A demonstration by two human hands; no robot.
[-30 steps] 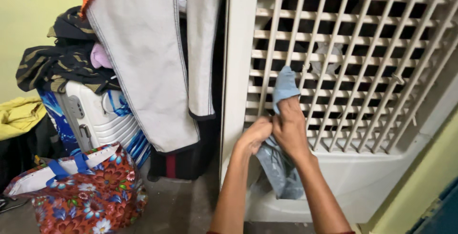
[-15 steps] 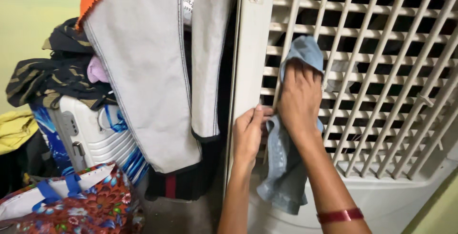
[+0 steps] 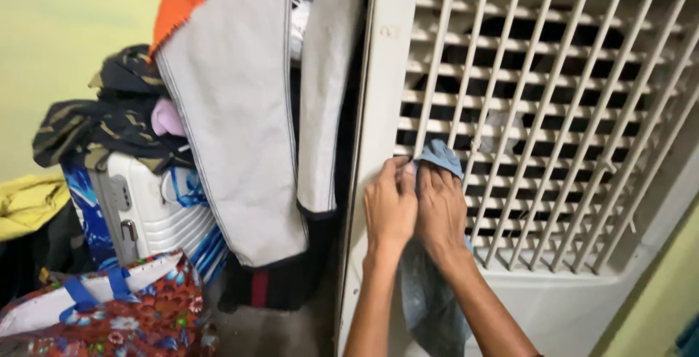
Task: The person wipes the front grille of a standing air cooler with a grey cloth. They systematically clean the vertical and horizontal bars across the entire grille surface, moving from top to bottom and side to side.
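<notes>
A white air cooler with a slatted front grille (image 3: pixel 553 146) fills the right side. My right hand (image 3: pixel 440 215) presses a light blue cloth (image 3: pixel 440 157) against the lower left slats, the rest of the cloth hanging down past my wrist. My left hand (image 3: pixel 389 208) lies beside it, fingertips on the grille's left frame and touching the cloth's edge.
A grey cloth cover (image 3: pixel 240 131) with an orange piece on top hangs left of the cooler. A white suitcase (image 3: pixel 149 211) piled with dark clothes stands further left, a floral bag (image 3: pixel 109 313) in front of it, a yellow cloth (image 3: pixel 29 200) at the edge.
My right hand slid the cloth up the grille, then back down to the lower left slats. My left hand moved up beside it.
</notes>
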